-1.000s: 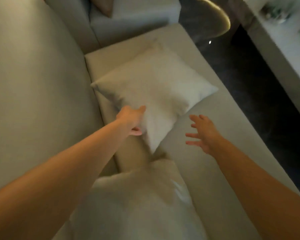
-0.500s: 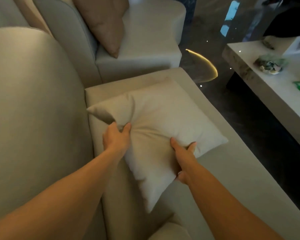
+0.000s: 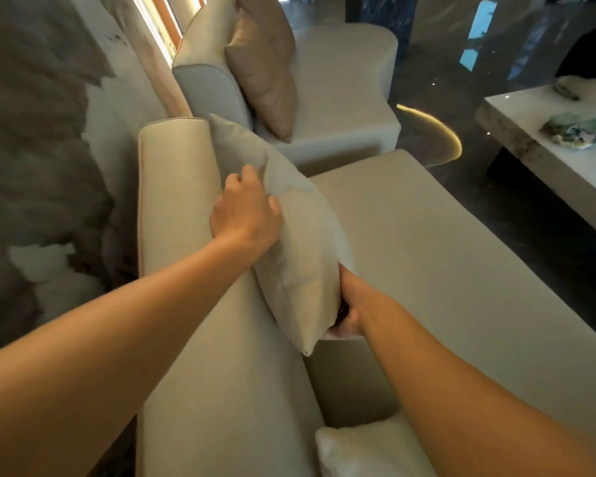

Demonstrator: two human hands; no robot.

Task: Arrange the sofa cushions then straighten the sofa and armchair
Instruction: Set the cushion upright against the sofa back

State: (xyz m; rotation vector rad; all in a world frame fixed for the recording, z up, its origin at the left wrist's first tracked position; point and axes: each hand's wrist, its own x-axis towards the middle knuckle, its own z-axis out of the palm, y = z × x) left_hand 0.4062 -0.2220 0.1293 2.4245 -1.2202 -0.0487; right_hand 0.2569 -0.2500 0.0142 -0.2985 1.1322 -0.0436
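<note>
A cream square cushion (image 3: 300, 242) stands on edge, leaning against the backrest of the beige sofa (image 3: 427, 256). My left hand (image 3: 246, 215) grips its upper edge near the top of the backrest. My right hand (image 3: 350, 304) holds its lower edge, fingers tucked under the cushion. A second cream cushion (image 3: 369, 449) lies on the seat at the bottom, close to me. Beyond the sofa's end stands a beige armchair (image 3: 341, 87) with a tan cushion (image 3: 265, 67) propped against its back.
A pale stone coffee table (image 3: 565, 166) stands at the right with a greenish object (image 3: 575, 129) on it. Dark glossy floor (image 3: 516, 215) runs between table and sofa. A marbled wall (image 3: 38, 149) lies behind the sofa at the left.
Both hands took hold of the cushion that lay flat on the seat and raised it onto its edge against the backrest. The view has tilted up toward the armchair.
</note>
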